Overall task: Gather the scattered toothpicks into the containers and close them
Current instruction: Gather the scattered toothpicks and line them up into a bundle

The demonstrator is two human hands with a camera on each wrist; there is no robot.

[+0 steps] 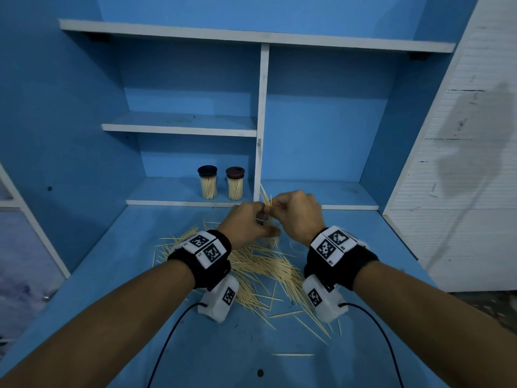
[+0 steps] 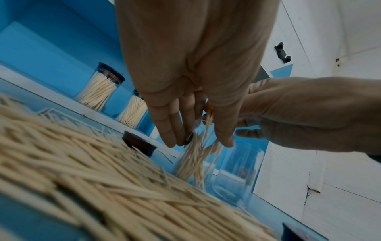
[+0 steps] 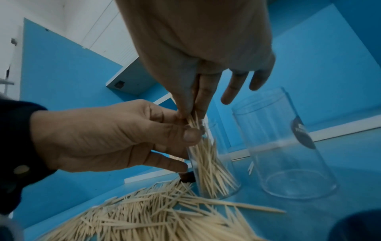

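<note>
Right hand [image 3: 195, 73] pinched a toothpick bundle [image 3: 194, 124] near-upright, tips down into the clear jar [image 3: 214, 179]; left hand [image 3: 115, 138] gripped its rim. Second jar [image 3: 288, 154] stood empty beside it.

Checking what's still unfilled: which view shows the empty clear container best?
Right wrist: the empty clear container stands whole, upright and unobstructed. Left wrist shows it faint, partly behind fingers. Head view hides it behind the right hand.
</note>
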